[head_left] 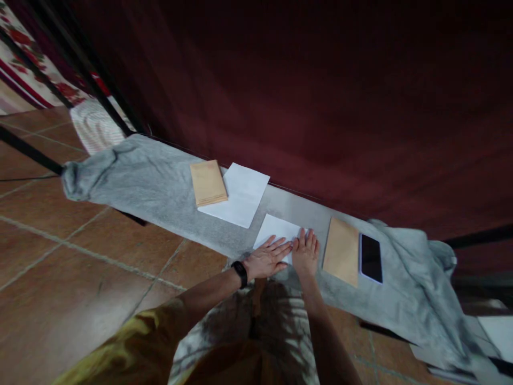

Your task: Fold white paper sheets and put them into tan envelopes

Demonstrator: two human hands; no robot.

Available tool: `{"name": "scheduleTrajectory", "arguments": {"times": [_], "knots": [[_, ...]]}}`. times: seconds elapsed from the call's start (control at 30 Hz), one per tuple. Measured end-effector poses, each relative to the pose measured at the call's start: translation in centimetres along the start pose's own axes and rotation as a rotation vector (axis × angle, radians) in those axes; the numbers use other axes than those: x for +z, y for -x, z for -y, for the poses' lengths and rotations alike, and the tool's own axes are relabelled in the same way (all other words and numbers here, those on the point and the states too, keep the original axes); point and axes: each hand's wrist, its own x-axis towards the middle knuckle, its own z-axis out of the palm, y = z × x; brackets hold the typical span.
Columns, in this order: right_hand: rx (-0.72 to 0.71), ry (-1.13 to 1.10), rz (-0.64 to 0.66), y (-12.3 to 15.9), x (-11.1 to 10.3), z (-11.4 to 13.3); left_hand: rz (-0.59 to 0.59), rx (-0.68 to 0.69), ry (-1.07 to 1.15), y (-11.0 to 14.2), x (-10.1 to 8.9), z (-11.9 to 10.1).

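Note:
A folded sheet of white paper (pixel 272 227) lies on the grey cloth in front of me, with both palms on it. My left hand (pixel 267 258) rests flat across its near part, fingers stretched out. Beside it, my right hand (pixel 305 253) presses flat on the paper's right end, fingers pointing away from me. Parts of the sheet are hidden beneath the hands. To the left are a larger white sheet (pixel 246 195) and a stack of brown envelopes (pixel 208 182) overlapping its corner. A single brown envelope (pixel 341 251) lies to the right of my right hand.
The grey cloth (pixel 152 171) covers a long, narrow bench and bunches at both ends. A phone (pixel 371 258) lies right of the single envelope. Behind hangs a dark red curtain (pixel 280 107). Dark metal bars (pixel 32 152) stand at the left above the tiled floor (pixel 80 278).

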Motion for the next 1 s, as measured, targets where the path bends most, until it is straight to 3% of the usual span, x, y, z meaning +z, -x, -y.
{"name": "scheduleTrajectory", "arguments": {"times": [0.47,0.67,0.8,1.0], "knots": [[-0.02,-0.118,-0.004,-0.1,-0.4,-0.1,-0.03,0.057,-0.054,1.2,-1.2,-0.8],[-0.256,-0.294,0.113,0.2,-0.6,1.7,-0.022,0.053,-0.048,1.2,-1.3,-1.0],[-0.272,-0.233,0.163,0.4,-0.9,2.3,-0.001,0.029,-0.051,1.3,-1.4,-1.3],[-0.209,-0.127,0.156,0.8,-1.3,1.0,-0.04,-0.094,-0.049,2.5,-0.9,-1.9]]}}
